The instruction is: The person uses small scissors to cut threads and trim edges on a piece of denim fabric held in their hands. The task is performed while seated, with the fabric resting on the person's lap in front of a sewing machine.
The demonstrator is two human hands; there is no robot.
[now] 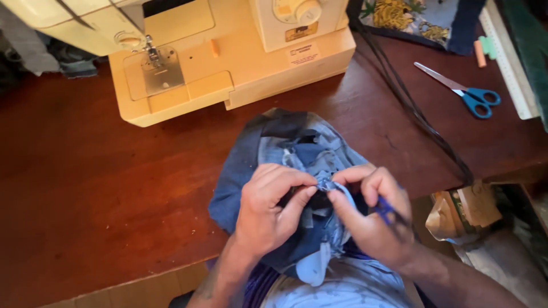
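Both my hands pinch a denim patchwork piece [285, 165] between them: left hand [268, 208] and right hand [371, 219] fingertips clamped together on a small fold, possibly a seam.

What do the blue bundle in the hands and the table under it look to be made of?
Blue bundle: patchwork of woven cloth, probably denim, matte, with frayed edges. Table: likely wood, reddish-brown, with a dull sheen and scuff marks. Both hands pinch the cloth.
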